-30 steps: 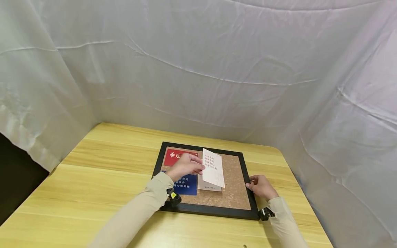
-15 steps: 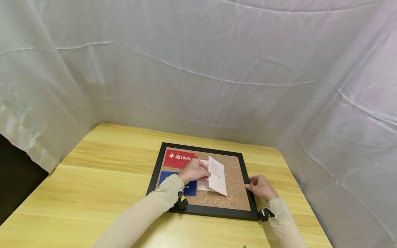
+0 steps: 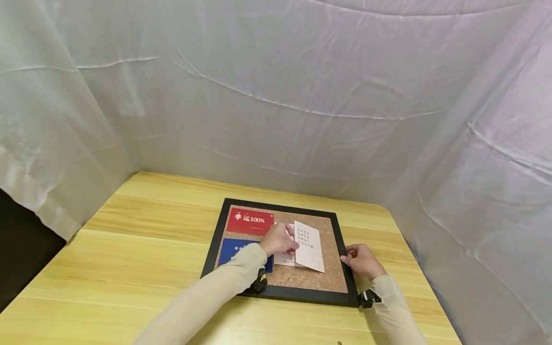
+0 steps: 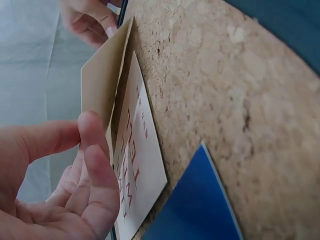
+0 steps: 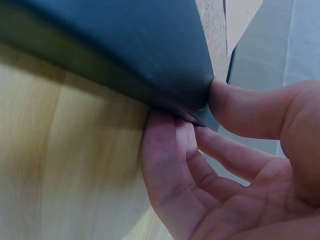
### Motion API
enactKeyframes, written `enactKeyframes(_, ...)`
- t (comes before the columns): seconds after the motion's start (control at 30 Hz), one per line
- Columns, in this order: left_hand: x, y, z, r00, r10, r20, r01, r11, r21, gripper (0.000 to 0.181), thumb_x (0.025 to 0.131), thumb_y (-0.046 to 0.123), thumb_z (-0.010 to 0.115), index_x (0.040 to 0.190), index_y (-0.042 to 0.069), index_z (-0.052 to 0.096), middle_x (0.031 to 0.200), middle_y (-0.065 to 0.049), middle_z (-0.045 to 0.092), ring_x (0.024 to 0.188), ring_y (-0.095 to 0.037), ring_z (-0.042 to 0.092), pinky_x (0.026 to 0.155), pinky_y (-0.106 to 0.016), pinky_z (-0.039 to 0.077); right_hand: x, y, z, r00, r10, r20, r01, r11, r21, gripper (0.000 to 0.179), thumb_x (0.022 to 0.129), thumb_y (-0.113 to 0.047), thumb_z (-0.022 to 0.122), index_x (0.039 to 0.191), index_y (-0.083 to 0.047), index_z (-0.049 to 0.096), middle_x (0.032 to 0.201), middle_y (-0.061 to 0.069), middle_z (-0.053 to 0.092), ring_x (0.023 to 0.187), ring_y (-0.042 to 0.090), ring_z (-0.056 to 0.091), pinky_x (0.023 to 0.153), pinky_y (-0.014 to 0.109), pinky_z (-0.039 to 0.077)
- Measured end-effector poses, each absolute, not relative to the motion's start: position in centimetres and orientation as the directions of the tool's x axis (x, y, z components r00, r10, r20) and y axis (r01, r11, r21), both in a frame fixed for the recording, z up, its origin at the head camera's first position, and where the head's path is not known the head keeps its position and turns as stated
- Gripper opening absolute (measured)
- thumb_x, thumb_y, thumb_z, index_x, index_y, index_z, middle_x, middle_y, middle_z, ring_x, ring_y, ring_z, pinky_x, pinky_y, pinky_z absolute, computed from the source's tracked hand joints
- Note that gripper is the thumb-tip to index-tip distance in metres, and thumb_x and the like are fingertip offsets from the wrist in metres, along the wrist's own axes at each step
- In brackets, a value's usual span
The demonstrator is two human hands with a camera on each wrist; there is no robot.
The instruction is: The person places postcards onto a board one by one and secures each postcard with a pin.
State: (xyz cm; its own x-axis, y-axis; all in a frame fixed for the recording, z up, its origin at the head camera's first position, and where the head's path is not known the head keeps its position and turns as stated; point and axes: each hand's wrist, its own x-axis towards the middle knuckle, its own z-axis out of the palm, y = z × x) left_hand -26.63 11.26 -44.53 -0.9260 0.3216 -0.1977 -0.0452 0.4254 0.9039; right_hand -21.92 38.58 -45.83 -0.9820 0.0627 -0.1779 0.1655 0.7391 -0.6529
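My left hand [image 3: 280,240] pinches the left edge of a white card [image 3: 309,250] printed with characters. The card stands tilted over the cork board, its underside plain tan in the left wrist view. Beneath it lies a second pale card [image 4: 145,155] with red lettering, flat on the cork [image 4: 200,90] and partly covered by my hand. Along the right side, my right hand [image 3: 364,261] grips the black frame [image 5: 150,50] of the board, thumb against its inner part and fingers at the outer edge. A red card [image 3: 249,222] and a blue card [image 3: 235,250] lie on the board's left half.
The board rests on a yellow wooden table [image 3: 142,249]. Pale cloth [image 3: 276,96] hangs behind the table and at both sides. A dark gap [image 3: 26,239] shows at the far left.
My left hand has moved right and slightly down with the white card, which now sits farther right over the board. More of the red card shows. The right hand has stayed put.
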Motion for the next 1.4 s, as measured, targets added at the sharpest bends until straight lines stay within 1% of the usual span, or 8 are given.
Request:
enactKeyframes(0.23,-26.9,12.3,-44.8,-0.929,0.322,-0.185,-0.019,0.457,0.889,0.030,0.081,0.007,0.079,0.098,0.001,0.056,0.066,-0.007,0.067,0.052,-0.016,0.065,0.047,-0.019,0.049,-21.9,38.6,-45.9,-0.982,0.073,-0.174,0.170,0.748,-0.642,0.035,0.093,-0.007,0.065,0.122,0.012,0.058,0.090,0.015,0.061,0.073,0.017,0.056,0.060,0.028,0.050)
enactKeyframes(0.4,-27.0,13.0,-44.9,-0.931,0.327,-0.164,0.013,0.477,0.879,0.029,0.081,0.007,0.079,0.097,0.000,0.057,0.060,-0.006,0.067,0.050,-0.015,0.065,0.045,-0.018,0.045,-21.8,38.5,-45.8,-0.982,0.071,-0.174,0.167,0.753,-0.636,0.036,0.093,-0.008,0.064,0.122,0.013,0.058,0.091,0.016,0.062,0.073,0.017,0.057,0.061,0.030,0.051)
enactKeyframes(0.53,-27.0,13.5,-45.0,-0.929,0.327,-0.173,0.011,0.491,0.871,0.031,0.080,0.008,0.080,0.099,-0.001,0.057,0.061,-0.006,0.066,0.050,-0.013,0.062,0.046,-0.018,0.044,-21.8,38.5,-45.7,-0.981,0.070,-0.180,0.171,0.750,-0.639,0.037,0.094,-0.008,0.064,0.123,0.013,0.057,0.093,0.017,0.062,0.074,0.017,0.057,0.062,0.030,0.051)
enactKeyframes(0.73,-27.2,14.2,-44.9,-0.929,0.321,-0.182,0.009,0.511,0.859,0.034,0.079,0.010,0.082,0.100,0.001,0.057,0.061,-0.006,0.066,0.050,-0.013,0.061,0.047,-0.020,0.041,-21.8,38.5,-45.6,-0.982,0.066,-0.179,0.168,0.746,-0.645,0.036,0.093,-0.007,0.064,0.123,0.013,0.058,0.092,0.016,0.062,0.073,0.017,0.057,0.061,0.030,0.052)
enactKeyframes(1.03,-27.6,15.0,-45.3,-0.932,0.311,-0.184,0.013,0.537,0.843,0.031,0.079,0.011,0.082,0.095,0.003,0.056,0.058,-0.005,0.066,0.050,-0.013,0.060,0.048,-0.021,0.039,-22.0,38.5,-45.6,-0.984,0.048,-0.174,0.153,0.735,-0.661,0.038,0.093,-0.008,0.063,0.124,0.014,0.057,0.085,0.012,0.059,0.070,0.016,0.054,0.059,0.029,0.047)
enactKeyframes(1.27,-27.6,15.3,-45.4,-0.931,0.322,-0.169,0.028,0.527,0.850,0.031,0.078,0.009,0.082,0.096,0.001,0.058,0.059,-0.007,0.067,0.050,-0.014,0.062,0.048,-0.020,0.041,-21.8,38.5,-45.5,-0.983,0.052,-0.179,0.160,0.728,-0.667,0.038,0.093,-0.007,0.063,0.124,0.014,0.057,0.085,0.013,0.059,0.068,0.016,0.054,0.057,0.029,0.047)
enactKeyframes(1.4,-27.5,15.5,-45.5,-0.930,0.331,-0.158,0.046,0.533,0.845,0.026,0.078,0.010,0.082,0.088,0.002,0.059,0.058,-0.006,0.066,0.049,-0.014,0.062,0.049,-0.021,0.042,-21.8,38.3,-45.4,-0.984,0.049,-0.172,0.153,0.727,-0.669,0.037,0.093,-0.007,0.064,0.123,0.015,0.057,0.085,0.013,0.059,0.068,0.016,0.054,0.057,0.028,0.047)
